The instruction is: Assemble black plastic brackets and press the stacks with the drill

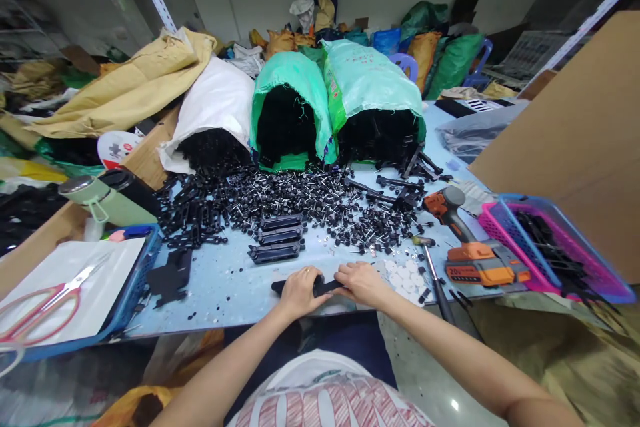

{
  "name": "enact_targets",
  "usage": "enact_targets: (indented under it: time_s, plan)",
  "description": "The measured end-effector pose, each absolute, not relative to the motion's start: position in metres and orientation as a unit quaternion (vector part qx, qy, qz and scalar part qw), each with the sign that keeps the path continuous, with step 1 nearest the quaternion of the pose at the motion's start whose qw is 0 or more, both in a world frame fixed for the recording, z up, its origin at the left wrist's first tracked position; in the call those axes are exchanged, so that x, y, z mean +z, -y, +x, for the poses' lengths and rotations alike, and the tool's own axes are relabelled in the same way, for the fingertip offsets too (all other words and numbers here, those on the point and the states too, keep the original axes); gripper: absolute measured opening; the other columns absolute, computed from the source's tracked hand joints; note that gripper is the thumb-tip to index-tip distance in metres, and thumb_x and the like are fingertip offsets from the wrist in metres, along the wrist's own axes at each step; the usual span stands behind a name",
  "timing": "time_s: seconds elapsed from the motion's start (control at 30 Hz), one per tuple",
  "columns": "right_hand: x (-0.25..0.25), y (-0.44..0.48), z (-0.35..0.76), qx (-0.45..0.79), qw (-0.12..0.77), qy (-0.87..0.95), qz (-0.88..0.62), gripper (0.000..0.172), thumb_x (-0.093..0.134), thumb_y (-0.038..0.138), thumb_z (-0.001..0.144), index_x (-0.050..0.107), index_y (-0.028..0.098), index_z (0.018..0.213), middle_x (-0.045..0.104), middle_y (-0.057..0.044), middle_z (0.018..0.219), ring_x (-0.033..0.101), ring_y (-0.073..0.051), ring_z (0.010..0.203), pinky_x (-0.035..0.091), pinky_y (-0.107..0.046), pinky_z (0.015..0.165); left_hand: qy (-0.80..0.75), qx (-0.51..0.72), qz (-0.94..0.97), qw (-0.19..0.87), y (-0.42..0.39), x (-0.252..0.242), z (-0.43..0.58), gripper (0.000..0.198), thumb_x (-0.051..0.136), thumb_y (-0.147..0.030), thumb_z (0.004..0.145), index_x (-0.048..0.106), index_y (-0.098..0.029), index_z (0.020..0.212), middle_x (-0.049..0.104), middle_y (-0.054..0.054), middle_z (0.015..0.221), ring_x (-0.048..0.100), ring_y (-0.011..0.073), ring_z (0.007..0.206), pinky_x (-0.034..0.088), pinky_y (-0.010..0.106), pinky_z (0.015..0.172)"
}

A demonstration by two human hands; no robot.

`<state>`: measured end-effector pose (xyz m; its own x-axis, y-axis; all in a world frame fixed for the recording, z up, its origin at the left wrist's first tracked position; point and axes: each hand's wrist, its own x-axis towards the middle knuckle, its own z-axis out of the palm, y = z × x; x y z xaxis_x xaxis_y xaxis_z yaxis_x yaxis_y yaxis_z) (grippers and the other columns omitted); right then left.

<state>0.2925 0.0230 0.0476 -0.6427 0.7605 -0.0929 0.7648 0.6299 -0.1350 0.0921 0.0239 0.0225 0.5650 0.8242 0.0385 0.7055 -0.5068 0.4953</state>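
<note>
My left hand [301, 291] is closed around a long black plastic part [324, 287] at the table's front edge. On the same part's right end, the fingers of my right hand [361, 282] are closed too. Much of the part is hidden under my fingers. Just beyond my hands, several similar black plastic bars [277, 237] lie stacked in rows. Behind those spreads a heap of small black-headed pins [300, 197] with metal shanks. White round discs [406, 279] are scattered to the right of my right hand.
Three open sacks, one white [220, 90], one green [290, 73] and one pale green [373, 80], spill black parts. At right are a cordless drill [473, 260], a hammer [436, 280] and a pink basket [500, 240]. Scissors [63, 293] lie on a blue tray [150, 260] at left.
</note>
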Motion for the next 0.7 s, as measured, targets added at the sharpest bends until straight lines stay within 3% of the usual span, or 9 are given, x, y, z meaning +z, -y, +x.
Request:
enact_targets:
  time_s: [0.1, 0.2, 0.3, 0.4, 0.53, 0.7]
  plan:
    - [0.038, -0.029, 0.308, -0.108, 0.002, -0.9, 0.423, 0.042, 0.035, 0.052, 0.085, 0.057, 0.017, 0.085, 0.059, -0.006, 0.079, 0.053, -0.016, 0.069, 0.031, -0.025, 0.058, -0.424, 0.123, 0.864, 0.244, -0.035, 0.027, 0.104, 0.055, 0.051, -0.056, 0.072, 0.044, -0.019, 0.111, 0.054, 0.007, 0.104, 0.049, 0.024, 0.099, 0.039, 0.036, 0.081]
    - [0.029, -0.03, 0.325, -0.128, -0.015, -0.887, 0.442, 0.043, 0.037, 0.054, 0.084, 0.059, 0.016, 0.085, 0.059, -0.005, 0.077, 0.053, -0.016, 0.069, 0.032, -0.025, 0.059, -0.451, 0.15, 0.836, 0.274, -0.061, 0.028, 0.133, 0.039, 0.042, -0.038, 0.083, 0.041, -0.019, 0.117, 0.049, 0.008, 0.115, 0.042, 0.023, 0.11, 0.033, 0.038, 0.092]
    - [0.024, -0.03, 0.335, -0.135, -0.035, -0.874, 0.466, 0.04, 0.039, 0.052, 0.084, 0.06, 0.018, 0.087, 0.06, -0.005, 0.08, 0.053, -0.017, 0.078, 0.034, -0.025, 0.067, -0.504, 0.171, 0.789, 0.307, -0.093, 0.025, 0.167, 0.023, 0.046, -0.02, 0.079, 0.052, -0.014, 0.101, 0.055, 0.012, 0.103, 0.046, 0.0249, 0.105, 0.033, 0.039, 0.09]
    - [0.023, -0.038, 0.338, -0.084, -0.041, -0.817, 0.569, 0.031, 0.034, 0.038, 0.09, 0.057, 0.018, 0.093, 0.059, -0.007, 0.087, 0.051, -0.019, 0.087, 0.035, -0.027, 0.074, -0.52, 0.2, 0.758, 0.339, -0.112, 0.022, 0.185, 0.013, 0.05, -0.012, 0.074, 0.057, -0.012, 0.085, 0.058, 0.012, 0.092, 0.05, 0.0254, 0.098, 0.036, 0.039, 0.087]
    - [0.019, -0.056, 0.338, -0.05, -0.007, -0.753, 0.656, 0.016, 0.041, 0.023, 0.087, 0.055, 0.017, 0.09, 0.057, -0.009, 0.088, 0.05, -0.021, 0.087, 0.036, -0.027, 0.071, -0.545, 0.266, 0.693, 0.389, -0.11, 0.029, 0.163, 0.01, 0.056, -0.021, 0.073, 0.058, -0.015, 0.08, 0.06, 0.008, 0.087, 0.054, 0.0229, 0.093, 0.038, 0.037, 0.086]
    - [0.012, -0.062, 0.341, -0.086, -0.022, -0.763, 0.64, 0.009, 0.048, 0.023, 0.082, 0.054, 0.018, 0.086, 0.058, -0.007, 0.087, 0.052, -0.02, 0.085, 0.038, -0.026, 0.069, -0.581, 0.322, 0.557, 0.499, -0.081, 0.039, 0.088, 0.022, 0.059, -0.035, 0.072, 0.059, -0.013, 0.073, 0.062, 0.005, 0.066, 0.061, 0.0158, 0.064, 0.048, 0.029, 0.064]
